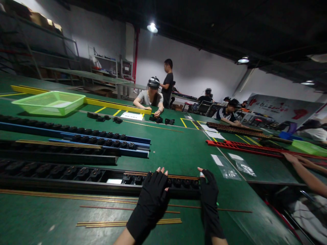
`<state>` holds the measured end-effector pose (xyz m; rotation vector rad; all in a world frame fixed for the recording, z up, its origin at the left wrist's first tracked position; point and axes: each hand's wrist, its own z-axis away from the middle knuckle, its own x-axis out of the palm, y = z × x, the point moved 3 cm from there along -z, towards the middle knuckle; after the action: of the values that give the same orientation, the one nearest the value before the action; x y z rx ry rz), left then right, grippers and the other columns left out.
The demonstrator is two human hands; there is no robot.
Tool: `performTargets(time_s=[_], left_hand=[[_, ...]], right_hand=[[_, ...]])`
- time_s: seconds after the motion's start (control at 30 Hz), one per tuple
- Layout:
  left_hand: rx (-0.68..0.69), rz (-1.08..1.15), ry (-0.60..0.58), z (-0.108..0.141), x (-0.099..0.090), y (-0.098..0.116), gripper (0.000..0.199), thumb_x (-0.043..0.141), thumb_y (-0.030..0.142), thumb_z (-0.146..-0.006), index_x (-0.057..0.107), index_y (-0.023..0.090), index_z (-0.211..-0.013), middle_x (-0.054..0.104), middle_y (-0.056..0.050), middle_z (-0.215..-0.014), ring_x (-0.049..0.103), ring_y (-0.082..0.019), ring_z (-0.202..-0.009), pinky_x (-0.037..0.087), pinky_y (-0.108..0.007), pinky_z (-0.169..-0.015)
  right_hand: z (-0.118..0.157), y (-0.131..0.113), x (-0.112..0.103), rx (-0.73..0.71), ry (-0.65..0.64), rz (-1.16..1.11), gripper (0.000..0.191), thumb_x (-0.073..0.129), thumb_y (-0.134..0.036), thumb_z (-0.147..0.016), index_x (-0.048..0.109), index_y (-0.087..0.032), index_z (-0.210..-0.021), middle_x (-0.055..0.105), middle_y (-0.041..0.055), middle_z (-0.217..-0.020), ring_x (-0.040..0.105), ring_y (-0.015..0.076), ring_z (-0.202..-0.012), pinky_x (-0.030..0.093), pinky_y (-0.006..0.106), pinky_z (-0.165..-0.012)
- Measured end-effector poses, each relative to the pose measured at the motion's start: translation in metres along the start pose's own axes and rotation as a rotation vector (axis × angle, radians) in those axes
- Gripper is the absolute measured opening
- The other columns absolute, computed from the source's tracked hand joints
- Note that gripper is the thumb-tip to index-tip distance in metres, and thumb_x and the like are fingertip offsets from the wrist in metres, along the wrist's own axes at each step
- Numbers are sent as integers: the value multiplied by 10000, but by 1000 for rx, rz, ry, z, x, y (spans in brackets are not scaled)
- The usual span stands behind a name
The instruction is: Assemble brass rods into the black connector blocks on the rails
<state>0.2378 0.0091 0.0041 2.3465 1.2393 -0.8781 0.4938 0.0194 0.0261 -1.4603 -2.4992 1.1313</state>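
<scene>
My left hand [154, 192], in a black fingerless glove, lies palm down across a long black rail [178, 194], fingers stretched toward its far edge. Black blocks [177, 183] sit in a row inside the rail. A thin copper-coloured rod [178, 176] runs along their tops and passes under my left fingers. At the rail's right end is my right hand [209, 187], gloved the same way, its thumb and forefinger extended beside the rod's end and apart from each other. Its other fingers are partly hidden. Loose brass-coloured rods [107, 224] lie on the green table [178, 156] in front.
Blue rails [138, 153] with black blocks lie beyond, left. A light-green basket [51, 103] and a yellow rail [117, 106] stand farther back. Plastic bags [226, 168] and red rails [235, 146] are to the right. Another person's arms [304, 170] reach in there; co-workers sit opposite.
</scene>
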Motion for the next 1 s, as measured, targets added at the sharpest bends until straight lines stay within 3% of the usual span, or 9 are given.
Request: performTargets(time_s=[0.2,0.4,0.63,0.8,0.9,1.0], left_hand=[[17,17,3,-1,1,-2,516,524,238,-970,491,153,-1478,571,-103,-1519,461,-276,-1447,356,-489,-1172],[21,20,66,0,2,-3,501,515,211,-963,501,148,-1460,585,-123,-1500,454,-275,-1451,336,-486,-1177],[32,3,36,2,9,-3,499,477,257,-983,495,147,-1469,585,-127,-1501,471,-272,-1436,316,-471,-1186],[21,21,36,2,12,-6,467,442,220,-975,533,189,-1432,625,-104,-1459,514,-267,-1394,342,-468,-1150],[13,16,13,1,10,-5,480,459,210,-967,516,193,-1444,613,-103,-1472,518,-271,-1388,363,-483,-1136],[5,20,-6,1,7,-2,498,498,209,-959,496,164,-1456,590,-118,-1495,488,-275,-1416,362,-499,-1156]], right_hand=[[38,-14,6,-147,-27,122,350,439,-356,-992,743,-193,-1049,771,120,-1046,686,249,-1000,558,494,-921],[87,-53,18,-360,-97,163,353,461,-176,-978,685,-212,-1249,734,115,-1223,648,244,-1202,535,478,-1016],[105,-77,30,-380,-190,63,408,442,-280,-999,659,-264,-1344,701,110,-1309,631,268,-1261,545,476,-1033],[90,-82,49,-343,-192,66,420,380,-266,-1016,673,-279,-1317,693,94,-1329,597,254,-1305,519,487,-1061],[59,-84,66,-337,-195,80,431,361,-282,-1023,653,-222,-1333,661,122,-1384,550,237,-1357,480,488,-1102],[20,-83,91,-302,-280,151,478,315,-293,-1033,623,-184,-1381,605,142,-1464,479,232,-1423,401,500,-1172]])
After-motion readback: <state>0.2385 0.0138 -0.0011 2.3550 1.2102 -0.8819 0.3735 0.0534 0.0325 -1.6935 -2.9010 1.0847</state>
